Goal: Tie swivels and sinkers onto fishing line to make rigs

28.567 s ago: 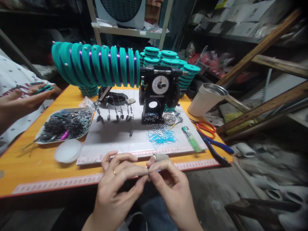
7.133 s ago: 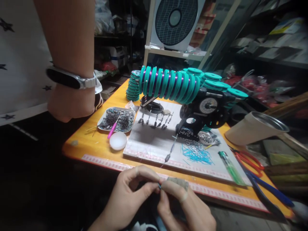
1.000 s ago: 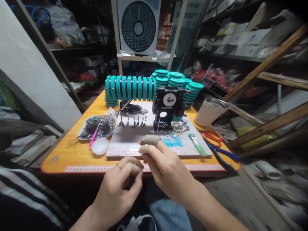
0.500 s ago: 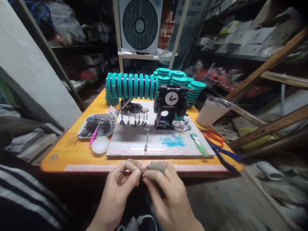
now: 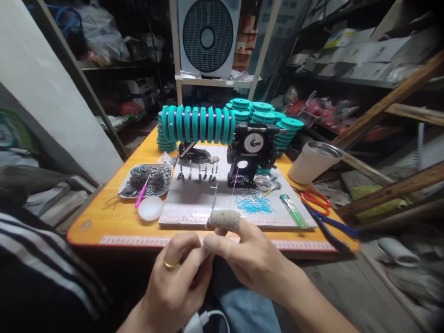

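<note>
My left hand [image 5: 176, 277], with a ring on one finger, is closed in a pinch just below the table's front edge. Against its fingertips press those of my right hand [image 5: 249, 259], whose index finger wears a grey-beige wrap [image 5: 225, 219]. Thin fishing line runs between the fingers, but its end is hidden there. Purple line [image 5: 236, 179] comes down from the black winding machine [image 5: 251, 152] towards my hands. A small swivel-like piece [image 5: 214, 194] lies on the white board [image 5: 194, 203] behind my right fingers. Teal spools [image 5: 197, 124] wound with purple line sit on the machine's shaft.
At left are a tray of dark metal weights [image 5: 135, 194], a pink-handled tool [image 5: 140, 196] and a white lid [image 5: 150, 209]. Blue stopper pieces [image 5: 255, 205], a green lighter [image 5: 294, 212], pliers [image 5: 328, 226] and a white cup [image 5: 312, 164] stand or lie at right.
My right hand has moved up and over, its wrapped finger now above the board's front edge. My left hand has turned, showing its ring. The camera view has shifted slightly.
</note>
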`<state>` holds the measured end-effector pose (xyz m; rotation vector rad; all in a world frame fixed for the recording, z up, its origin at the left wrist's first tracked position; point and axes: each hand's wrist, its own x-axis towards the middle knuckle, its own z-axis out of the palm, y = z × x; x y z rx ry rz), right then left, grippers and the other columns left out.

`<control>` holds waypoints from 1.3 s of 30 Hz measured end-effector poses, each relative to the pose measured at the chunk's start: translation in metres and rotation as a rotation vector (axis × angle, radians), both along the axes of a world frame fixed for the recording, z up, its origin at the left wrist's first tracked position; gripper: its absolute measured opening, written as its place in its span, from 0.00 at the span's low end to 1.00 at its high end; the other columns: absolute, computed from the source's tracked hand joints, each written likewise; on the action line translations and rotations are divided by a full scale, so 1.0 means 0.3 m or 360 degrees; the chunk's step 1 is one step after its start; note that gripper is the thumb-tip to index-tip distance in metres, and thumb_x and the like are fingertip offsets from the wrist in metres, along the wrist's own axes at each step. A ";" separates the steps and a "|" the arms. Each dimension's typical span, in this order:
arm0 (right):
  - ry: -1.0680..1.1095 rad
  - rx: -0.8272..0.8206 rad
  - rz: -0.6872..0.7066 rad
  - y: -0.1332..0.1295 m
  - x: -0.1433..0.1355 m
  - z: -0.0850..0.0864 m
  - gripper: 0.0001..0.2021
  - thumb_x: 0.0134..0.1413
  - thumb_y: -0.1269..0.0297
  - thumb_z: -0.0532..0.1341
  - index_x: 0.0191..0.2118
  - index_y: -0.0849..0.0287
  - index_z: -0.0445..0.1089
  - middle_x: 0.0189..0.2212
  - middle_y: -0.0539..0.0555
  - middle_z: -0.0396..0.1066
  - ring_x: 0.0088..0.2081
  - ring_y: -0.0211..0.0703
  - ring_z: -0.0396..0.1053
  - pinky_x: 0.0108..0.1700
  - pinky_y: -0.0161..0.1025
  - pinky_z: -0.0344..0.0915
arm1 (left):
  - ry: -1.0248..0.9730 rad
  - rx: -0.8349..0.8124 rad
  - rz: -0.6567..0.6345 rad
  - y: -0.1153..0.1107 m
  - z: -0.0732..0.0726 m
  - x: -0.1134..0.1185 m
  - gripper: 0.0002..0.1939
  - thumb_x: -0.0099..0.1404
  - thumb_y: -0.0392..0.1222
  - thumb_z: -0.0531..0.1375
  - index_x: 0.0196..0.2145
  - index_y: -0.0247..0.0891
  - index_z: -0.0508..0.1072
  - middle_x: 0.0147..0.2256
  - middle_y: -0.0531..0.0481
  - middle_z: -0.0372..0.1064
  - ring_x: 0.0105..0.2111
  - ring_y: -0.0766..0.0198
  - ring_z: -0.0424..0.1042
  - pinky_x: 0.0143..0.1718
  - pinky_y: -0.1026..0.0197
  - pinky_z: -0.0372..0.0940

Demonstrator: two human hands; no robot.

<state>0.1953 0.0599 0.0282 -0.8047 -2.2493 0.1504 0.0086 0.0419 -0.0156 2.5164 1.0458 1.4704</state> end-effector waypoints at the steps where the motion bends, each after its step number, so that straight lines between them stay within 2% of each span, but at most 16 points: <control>1: -0.0003 -0.0055 -0.0032 0.006 -0.005 0.004 0.14 0.66 0.73 0.53 0.48 0.55 0.74 0.44 0.59 0.71 0.36 0.42 0.72 0.35 0.37 0.73 | 0.0019 0.0014 0.0000 0.002 0.000 0.001 0.19 0.62 0.22 0.60 0.48 0.38 0.71 0.43 0.46 0.63 0.36 0.64 0.77 0.44 0.65 0.72; 6: 0.0000 -0.0201 -0.0117 0.044 -0.030 0.030 0.14 0.63 0.76 0.54 0.46 0.53 0.72 0.41 0.54 0.69 0.36 0.39 0.71 0.36 0.35 0.72 | 0.0168 0.0249 -0.0011 0.034 0.028 0.009 0.17 0.59 0.21 0.62 0.44 0.35 0.72 0.39 0.43 0.71 0.36 0.60 0.77 0.43 0.62 0.72; 8: -0.0057 -0.0201 -0.0156 0.055 -0.034 0.039 0.12 0.63 0.76 0.55 0.44 0.55 0.72 0.39 0.53 0.68 0.34 0.39 0.70 0.35 0.34 0.70 | 0.0284 0.0382 -0.0108 0.044 0.043 0.010 0.17 0.58 0.20 0.62 0.42 0.34 0.72 0.37 0.42 0.75 0.36 0.59 0.77 0.44 0.59 0.71; 10: -0.0106 -0.0134 -0.0188 0.052 -0.029 0.040 0.11 0.64 0.76 0.54 0.42 0.56 0.72 0.37 0.54 0.69 0.31 0.38 0.70 0.31 0.33 0.68 | 0.0298 0.0365 -0.0204 0.040 0.050 0.012 0.17 0.57 0.19 0.62 0.41 0.35 0.73 0.35 0.43 0.76 0.35 0.58 0.77 0.44 0.58 0.70; 12: -0.0057 0.0075 -0.0188 0.031 -0.013 0.030 0.11 0.66 0.74 0.52 0.45 0.58 0.71 0.38 0.56 0.71 0.30 0.40 0.71 0.30 0.35 0.68 | 0.0129 0.0034 -0.0230 0.022 0.042 0.017 0.14 0.59 0.21 0.61 0.39 0.37 0.73 0.36 0.44 0.76 0.34 0.60 0.76 0.39 0.61 0.70; 14: 0.0112 0.0320 -0.0192 -0.009 0.005 0.005 0.12 0.67 0.73 0.53 0.51 0.59 0.69 0.40 0.59 0.74 0.34 0.44 0.72 0.34 0.38 0.71 | -0.0238 -0.0573 -0.0194 -0.004 0.024 0.032 0.07 0.63 0.28 0.61 0.34 0.39 0.74 0.37 0.45 0.74 0.34 0.62 0.75 0.32 0.65 0.68; 16: 0.0362 0.0359 -0.0269 -0.061 0.017 -0.034 0.15 0.64 0.74 0.56 0.55 0.58 0.66 0.40 0.58 0.75 0.39 0.47 0.73 0.40 0.41 0.71 | -0.0729 -0.1189 -0.0205 -0.028 0.003 0.057 0.07 0.66 0.36 0.62 0.29 0.38 0.73 0.36 0.46 0.72 0.33 0.63 0.72 0.31 0.67 0.66; 18: 0.0621 0.0064 -0.0403 -0.112 0.015 -0.081 0.13 0.62 0.76 0.57 0.50 0.55 0.69 0.36 0.54 0.75 0.38 0.44 0.73 0.40 0.39 0.70 | -0.1250 -0.1623 -0.0257 -0.046 -0.014 0.092 0.12 0.65 0.42 0.65 0.25 0.36 0.72 0.33 0.48 0.69 0.32 0.65 0.70 0.34 0.67 0.66; 20: 0.0853 -0.0393 -0.0488 -0.153 0.002 -0.125 0.09 0.63 0.74 0.58 0.42 0.54 0.73 0.33 0.51 0.76 0.35 0.41 0.74 0.39 0.37 0.69 | -0.1680 -0.1896 -0.0306 -0.060 -0.022 0.130 0.14 0.60 0.44 0.69 0.24 0.35 0.71 0.30 0.50 0.67 0.31 0.67 0.67 0.34 0.68 0.65; 23: 0.1104 -0.0938 -0.0509 -0.184 -0.015 -0.171 0.07 0.63 0.68 0.61 0.36 0.55 0.77 0.32 0.51 0.78 0.35 0.41 0.75 0.39 0.36 0.69 | -0.2005 -0.2080 -0.0297 -0.077 -0.020 0.178 0.15 0.54 0.43 0.73 0.23 0.34 0.71 0.29 0.52 0.67 0.28 0.70 0.64 0.33 0.69 0.65; 26: 0.1169 -0.1081 -0.0574 -0.189 -0.015 -0.186 0.03 0.55 0.66 0.67 0.35 0.54 0.80 0.30 0.50 0.76 0.31 0.41 0.71 0.33 0.35 0.66 | -0.2025 -0.2101 -0.0301 -0.085 -0.012 0.202 0.14 0.53 0.42 0.73 0.23 0.35 0.72 0.30 0.53 0.68 0.24 0.74 0.61 0.30 0.71 0.63; 28: 0.1133 -0.1077 -0.0604 -0.189 -0.007 -0.187 0.01 0.52 0.67 0.68 0.31 0.55 0.79 0.28 0.49 0.74 0.28 0.39 0.67 0.30 0.34 0.63 | -0.2016 -0.2135 -0.0334 -0.085 -0.009 0.207 0.13 0.54 0.41 0.73 0.23 0.35 0.74 0.29 0.53 0.68 0.24 0.75 0.61 0.29 0.73 0.62; 30: 0.1095 -0.1075 -0.0583 -0.193 0.001 -0.188 0.04 0.55 0.66 0.66 0.29 0.56 0.77 0.27 0.49 0.72 0.29 0.38 0.66 0.31 0.34 0.62 | -0.2045 -0.2203 -0.0372 -0.083 -0.009 0.206 0.13 0.53 0.40 0.73 0.22 0.34 0.73 0.27 0.53 0.68 0.26 0.73 0.64 0.31 0.73 0.63; 34: 0.1113 -0.1075 -0.0520 -0.217 0.015 -0.201 0.06 0.61 0.66 0.59 0.31 0.56 0.69 0.29 0.49 0.70 0.31 0.40 0.68 0.34 0.35 0.65 | -0.2068 -0.2432 -0.0366 -0.078 -0.023 0.198 0.13 0.50 0.42 0.75 0.24 0.35 0.74 0.25 0.53 0.68 0.25 0.70 0.66 0.33 0.68 0.66; 36: 0.1094 -0.0944 -0.0531 -0.230 0.025 -0.206 0.06 0.62 0.68 0.57 0.33 0.55 0.68 0.31 0.49 0.70 0.34 0.40 0.69 0.37 0.35 0.66 | -0.2055 -0.2530 -0.0407 -0.078 -0.034 0.194 0.13 0.50 0.44 0.75 0.28 0.35 0.77 0.21 0.56 0.64 0.22 0.72 0.63 0.31 0.67 0.67; 39: 0.0980 -0.0578 -0.0558 -0.241 0.046 -0.202 0.07 0.59 0.74 0.58 0.34 0.53 0.70 0.35 0.50 0.70 0.40 0.40 0.70 0.45 0.36 0.66 | -0.2082 -0.2638 -0.0508 -0.077 -0.044 0.194 0.14 0.51 0.46 0.75 0.29 0.34 0.78 0.18 0.60 0.57 0.19 0.75 0.56 0.33 0.67 0.68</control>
